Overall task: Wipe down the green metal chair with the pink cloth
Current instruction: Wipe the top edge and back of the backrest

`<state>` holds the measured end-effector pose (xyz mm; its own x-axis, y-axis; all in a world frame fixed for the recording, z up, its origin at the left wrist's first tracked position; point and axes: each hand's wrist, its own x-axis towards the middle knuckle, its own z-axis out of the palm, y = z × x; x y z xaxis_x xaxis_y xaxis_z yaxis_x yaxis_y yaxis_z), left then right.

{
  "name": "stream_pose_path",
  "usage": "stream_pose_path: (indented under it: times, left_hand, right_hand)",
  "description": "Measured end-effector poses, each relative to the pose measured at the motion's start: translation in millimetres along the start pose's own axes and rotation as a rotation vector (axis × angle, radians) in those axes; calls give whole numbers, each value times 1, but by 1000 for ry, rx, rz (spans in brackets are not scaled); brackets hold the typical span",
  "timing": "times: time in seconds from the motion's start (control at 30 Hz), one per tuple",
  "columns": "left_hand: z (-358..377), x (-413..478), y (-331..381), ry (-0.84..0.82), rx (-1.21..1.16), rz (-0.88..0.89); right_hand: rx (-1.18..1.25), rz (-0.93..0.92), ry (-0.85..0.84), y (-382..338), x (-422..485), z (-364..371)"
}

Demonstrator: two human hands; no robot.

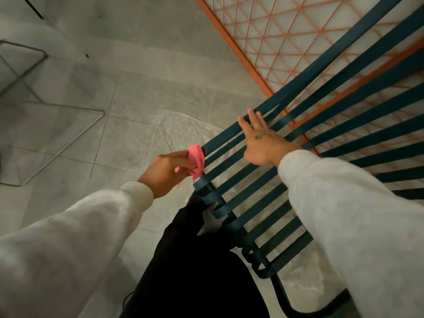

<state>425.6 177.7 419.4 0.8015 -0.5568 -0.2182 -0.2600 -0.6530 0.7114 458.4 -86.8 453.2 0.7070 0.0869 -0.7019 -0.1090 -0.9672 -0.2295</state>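
Note:
The green metal chair (325,125) has long dark slats running from lower left to upper right across the right half of the view. My left hand (164,172) grips the bunched pink cloth (196,161) and presses it against the left ends of the upper slats. My right hand (261,140) lies flat, fingers spread, on top of the slats a little to the right of the cloth. Both arms wear light grey sleeves. The chair's lower frame is partly hidden by my right sleeve.
An orange wire-mesh chair (273,35) stands behind the green one at upper right. A thin grey metal frame (57,131) sits on the tiled floor at left. My dark trouser leg (195,271) stands right against the chair's curled slat ends.

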Motion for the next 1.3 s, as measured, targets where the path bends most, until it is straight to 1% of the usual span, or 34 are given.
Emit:
stream_pose_path:
  times: [0.07,0.2,0.27,0.33,0.43,0.5,0.53,0.6,0.7,0.77,0.83,0.9,0.97,1.03,1.1,1.17,1.27,1.3]
  left_hand:
    - [3,17,8,33,12,31]
    - [-1,31,3,-29,77,81]
    - [0,27,-5,-21,50,117]
    - [6,24,-18,6,-10,146]
    - [10,22,-41,-9,-202,174]
    - [6,25,-54,-49,-282,234]
    - [4,25,-58,-74,-307,260]
    - [5,20,-68,-122,-355,267]
    - [14,16,-94,-182,-463,202]
    - [21,14,-107,-219,-606,99]
    - [26,12,-114,-236,-773,-14]
    - [26,7,-116,-228,-975,-178]
    - [18,5,-117,-177,-1104,-372]
    - [9,6,-118,-141,-1143,-493]
    - [1,6,-121,-105,-1118,-548]
    - [-5,0,-125,-84,-1133,-645]
    - [-3,-17,-126,-168,-1148,-745]
    - [1,-24,-122,-196,-1136,-770]
  right_hand:
    - [40,21,15,-5,-2,2]
    - [80,59,32,-11,-1,6]
    - [105,89,76,-15,1,12]
    - [141,118,127,-22,5,16]
    - [222,175,197,-32,8,22]
    - [299,212,280,-42,13,29]
    - [358,224,351,-47,15,36]
    - [556,250,541,-57,17,52]
    - [1072,396,864,-86,27,75]
    - [1362,478,981,-107,35,85]
    - [1533,514,1026,-120,42,90]
    - [1559,553,1015,-125,43,98]
    - [1591,602,929,-131,35,114]
    - [1638,635,813,-137,24,135]
    - [1625,624,704,-143,16,156]
    - [1578,549,592,-150,10,173]
    - [1334,346,385,-168,1,197]
    - [1236,268,342,-175,-1,203]
